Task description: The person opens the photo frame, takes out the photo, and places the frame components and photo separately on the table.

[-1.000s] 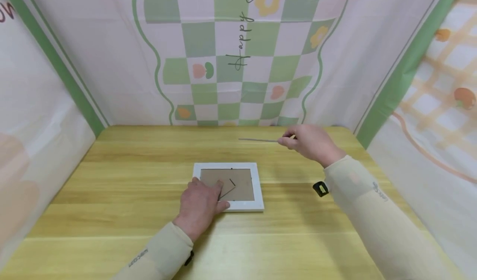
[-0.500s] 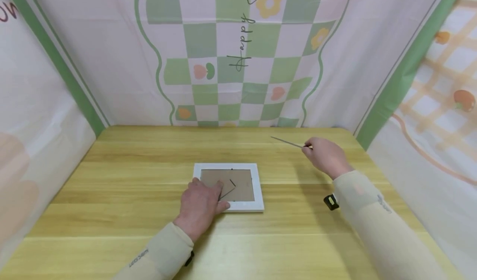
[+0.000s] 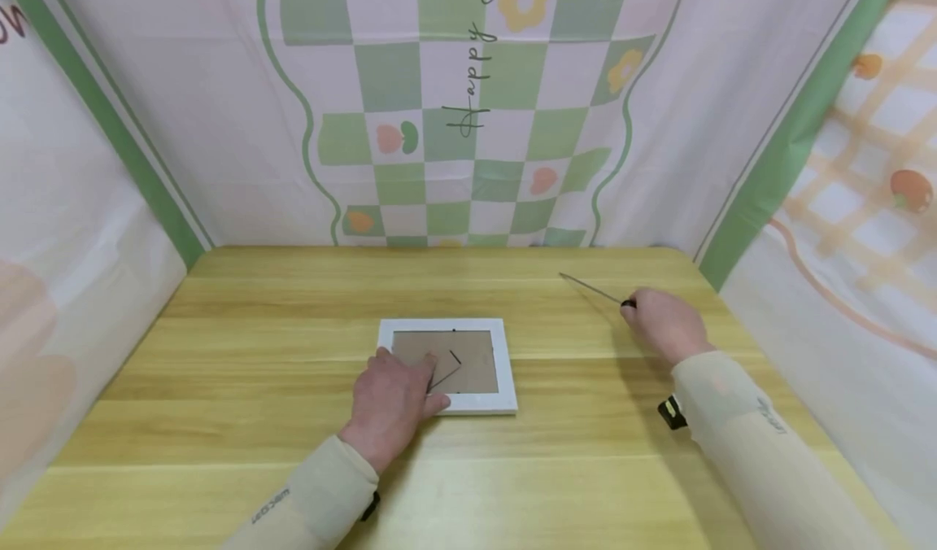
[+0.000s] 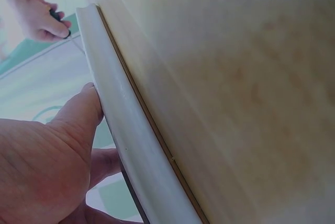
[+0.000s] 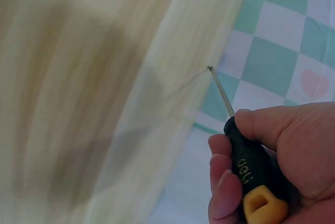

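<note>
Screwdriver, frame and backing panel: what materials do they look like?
Screwdriver: slim grey shaft, probably steel; black handle with yellow end, likely plastic or rubber, from the smooth moulded shape.
Frame: smooth white, soft sheen; painted wood or plastic, can't tell.
Backing panel: plain matte brown, maybe fibreboard or cardboard.

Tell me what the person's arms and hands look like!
The left sleeve and right sleeve are long and cream-coloured, each with small dark lettering. A small black gadget shows by each cuff. The left hand and right hand wear no gloves.
</note>
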